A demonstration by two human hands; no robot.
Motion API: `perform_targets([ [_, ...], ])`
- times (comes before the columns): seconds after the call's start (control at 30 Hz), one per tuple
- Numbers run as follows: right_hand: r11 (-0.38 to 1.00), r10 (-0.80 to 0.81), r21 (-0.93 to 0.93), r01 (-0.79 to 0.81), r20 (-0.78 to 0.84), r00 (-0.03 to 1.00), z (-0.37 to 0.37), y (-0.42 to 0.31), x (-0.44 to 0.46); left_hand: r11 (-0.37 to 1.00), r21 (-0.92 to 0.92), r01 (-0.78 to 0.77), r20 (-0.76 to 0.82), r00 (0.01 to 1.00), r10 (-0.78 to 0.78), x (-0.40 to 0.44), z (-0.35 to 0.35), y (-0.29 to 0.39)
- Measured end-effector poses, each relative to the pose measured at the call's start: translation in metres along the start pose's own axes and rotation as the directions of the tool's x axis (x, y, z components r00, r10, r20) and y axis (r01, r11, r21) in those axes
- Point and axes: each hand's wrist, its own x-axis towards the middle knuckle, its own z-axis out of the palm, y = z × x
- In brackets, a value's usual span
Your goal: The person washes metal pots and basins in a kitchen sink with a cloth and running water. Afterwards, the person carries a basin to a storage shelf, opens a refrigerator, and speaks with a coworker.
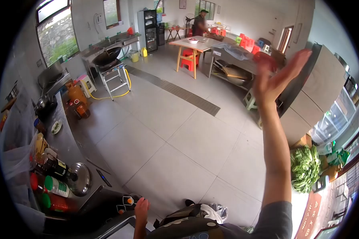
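Observation:
My right hand (276, 77) is raised out in front at the right, thumb and fingers spread, holding nothing. Motion blurs its fingers, and behind them are a red item and the table with several red stools (246, 43). My left hand (141, 208) is low near my body, small in view, its fingers pointing up and loosely apart with nothing visible in them. Beside it is a dark surface with orange-and-white marks (127, 200). On the counter to the left are a round metal lid (79, 179), jars with green lids (56, 186) and a dark bottle (56, 165).
A wok (106, 57) sits on a metal stand with a yellow hose. Gas cylinders (76, 95) stand by the left counter. A wooden table (193, 43) is at the back, near a person (199, 26). Leafy greens (305, 169) lie at right beside a tall cabinet (315, 91).

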Motion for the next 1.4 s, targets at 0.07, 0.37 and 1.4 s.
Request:
perform_targets([
  [0.07,0.941,0.323,0.137,-0.311,-0.085,0.942,-0.013,-0.005,0.002,0.999,0.039,-0.012,0.083,0.996,0.009,0.001,0.008,-0.005],
  [0.37,0.802,-0.213,0.593,0.069,0.176,0.961,-0.088,-0.094,-0.118,0.997,0.042,-0.069,0.003,0.998,0.069,-0.003,0.015,0.009],
  [1.4,0.0,-0.065,0.01,-1.0,0.998,0.01,-0.19,-0.265,-0.208,1.0,0.0,0.012,-0.161,0.987,-0.011,-0.007,0.002,0.027],
])
